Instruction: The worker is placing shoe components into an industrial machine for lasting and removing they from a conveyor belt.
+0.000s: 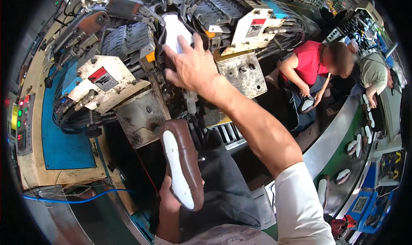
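Note:
My left hand [168, 197] grips a brown shoe upper [187, 159] near its lower end. The upper is held sole side out above my lap, with a long white insole [171, 159] facing up and left; some of my fingers are hidden behind it. My right hand [193, 65] reaches forward into the machine [148, 58], its fingers spread over another shoe [176, 25] that stands there with its white sole side up. The fingertips appear to touch that white surface. Part of this second shoe is hidden under my hand.
Metal side units with white plates [98, 78] [249, 30] flank the shoe in the machine. A control panel [25, 125] with lit buttons stands at left. At right, a person in red [307, 62] handles a shoe, beside a curved green conveyor [341, 159] carrying several shoe parts.

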A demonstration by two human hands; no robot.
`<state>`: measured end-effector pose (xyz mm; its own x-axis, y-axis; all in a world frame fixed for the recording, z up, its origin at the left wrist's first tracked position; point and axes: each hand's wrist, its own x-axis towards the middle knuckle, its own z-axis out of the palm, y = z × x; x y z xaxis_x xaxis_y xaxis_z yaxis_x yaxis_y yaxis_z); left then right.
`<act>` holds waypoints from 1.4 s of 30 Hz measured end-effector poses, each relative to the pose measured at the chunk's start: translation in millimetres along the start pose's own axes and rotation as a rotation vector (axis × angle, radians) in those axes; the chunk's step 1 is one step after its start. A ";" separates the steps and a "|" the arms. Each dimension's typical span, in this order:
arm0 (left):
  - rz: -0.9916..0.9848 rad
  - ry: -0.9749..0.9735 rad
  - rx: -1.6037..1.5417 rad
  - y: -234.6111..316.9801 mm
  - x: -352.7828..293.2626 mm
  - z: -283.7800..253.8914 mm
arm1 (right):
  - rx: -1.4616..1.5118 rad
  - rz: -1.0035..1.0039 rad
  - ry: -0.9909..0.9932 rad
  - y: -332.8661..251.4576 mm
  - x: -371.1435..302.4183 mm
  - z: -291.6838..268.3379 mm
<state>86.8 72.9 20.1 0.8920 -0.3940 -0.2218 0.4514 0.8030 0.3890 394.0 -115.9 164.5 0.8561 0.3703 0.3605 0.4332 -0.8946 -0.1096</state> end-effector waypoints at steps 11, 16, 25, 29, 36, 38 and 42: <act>-0.016 -0.002 0.101 5.7 39.2 -7.7 | -0.007 -0.041 0.068 -11.4 29.3 -18.3; 0.108 -0.027 0.220 10.1 41.2 4.2 | 0.024 -0.056 -0.041 -5.3 47.0 -28.0; 0.271 0.151 0.972 -10.2 -3.8 26.1 | 0.818 0.273 -0.214 -76.4 -196.1 -0.1; 0.189 0.112 0.817 -31.5 -42.4 29.3 | 0.930 0.555 -0.260 -91.0 -251.6 -7.6; 0.233 0.016 0.366 -56.0 -97.3 27.3 | 2.169 0.825 -0.403 -141.3 -376.6 -21.2; 0.275 0.022 0.376 -61.6 -111.8 26.7 | 2.092 0.851 -0.275 -164.8 -397.3 -12.2; 0.309 0.176 0.473 -62.8 -138.9 24.2 | 1.954 0.772 -0.376 -176.1 -406.8 0.5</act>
<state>-64.8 66.4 48.1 0.9845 -0.0613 -0.1640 0.1697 0.5662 0.8066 -30.4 -108.9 36.7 0.8539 0.3907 -0.3438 -0.4938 0.3998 -0.7722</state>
